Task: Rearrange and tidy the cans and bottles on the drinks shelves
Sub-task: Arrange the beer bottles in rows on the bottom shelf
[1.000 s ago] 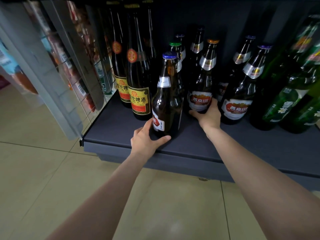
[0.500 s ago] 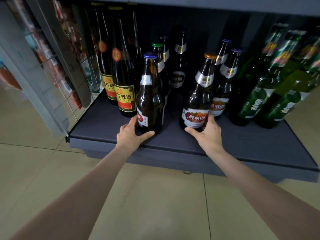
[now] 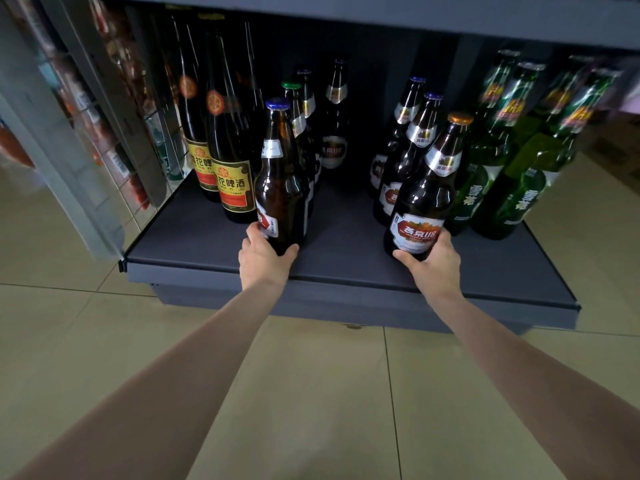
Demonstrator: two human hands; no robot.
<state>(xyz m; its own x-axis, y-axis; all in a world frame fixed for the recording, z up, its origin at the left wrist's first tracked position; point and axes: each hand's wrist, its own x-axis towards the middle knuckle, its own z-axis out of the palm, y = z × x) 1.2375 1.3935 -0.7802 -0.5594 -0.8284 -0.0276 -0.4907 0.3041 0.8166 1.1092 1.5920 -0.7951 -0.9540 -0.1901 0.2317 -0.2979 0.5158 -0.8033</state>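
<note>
Right hands (image 3: 437, 262) slid orange-capped bottle (image 3: 424, 199) rightward; left hands (image 3: 265, 259) grip blue-capped bottle (image 3: 281, 181)

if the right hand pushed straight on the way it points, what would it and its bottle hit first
The right hand grips the orange-capped bottle at its base. Pushed straight back, that bottle would probably meet the blue-capped bottle right behind it first, though depth is hard to judge.

At the bottom drinks shelf (image 3: 194, 237), my left hand (image 3: 265, 259) grips the base of a blue-capped brown bottle (image 3: 280, 188), while my right hand (image 3: 433, 261) holds an orange-capped brown bottle (image 3: 429, 192) near the front edge. Tall yellow-labelled bottles (image 3: 228, 143) stand at left, green bottles (image 3: 512, 174) at right, above a tiled floor (image 3: 311, 393).
</note>
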